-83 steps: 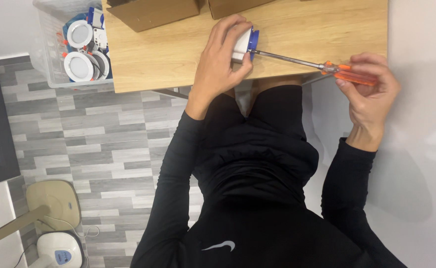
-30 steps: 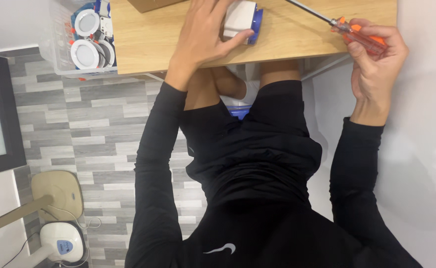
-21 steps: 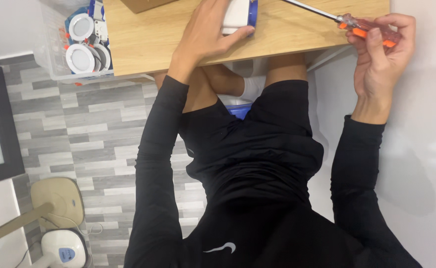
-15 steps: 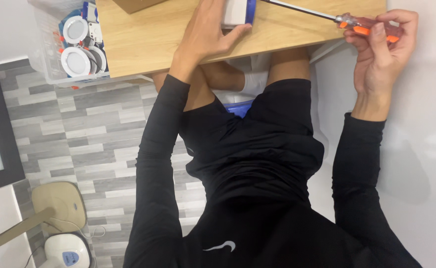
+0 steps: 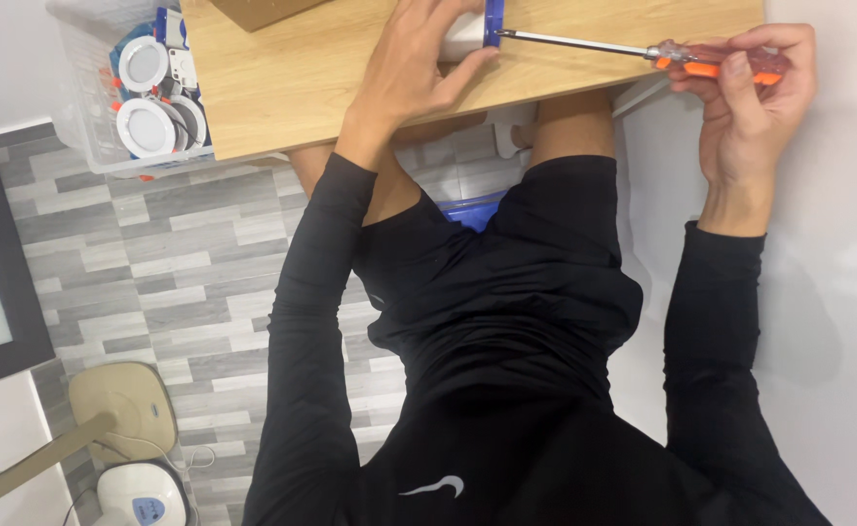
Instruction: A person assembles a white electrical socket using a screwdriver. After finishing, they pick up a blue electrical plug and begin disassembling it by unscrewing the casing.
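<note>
My left hand [image 5: 414, 63] grips a small white and blue round fitting [image 5: 477, 27] on the wooden table [image 5: 292, 88], at the top edge of the head view. My right hand [image 5: 745, 102] is closed around the clear and orange handle of a screwdriver [image 5: 633, 51]. Its long metal shaft runs left, and the tip touches the blue rim of the fitting. Much of the fitting is hidden by my fingers and the frame edge.
A clear plastic bin [image 5: 131, 93] with several round white light fittings stands left of the table. A cardboard box [image 5: 258, 10] sits on the table's far side. A dark framed panel [image 5: 0, 263] and a beige stand base [image 5: 121, 414] are on the tiled floor at left.
The view has shifted down, so the fitting sits closer to the top edge. The screwdriver has swung flatter and its tip now meets the fitting's blue rim.
</note>
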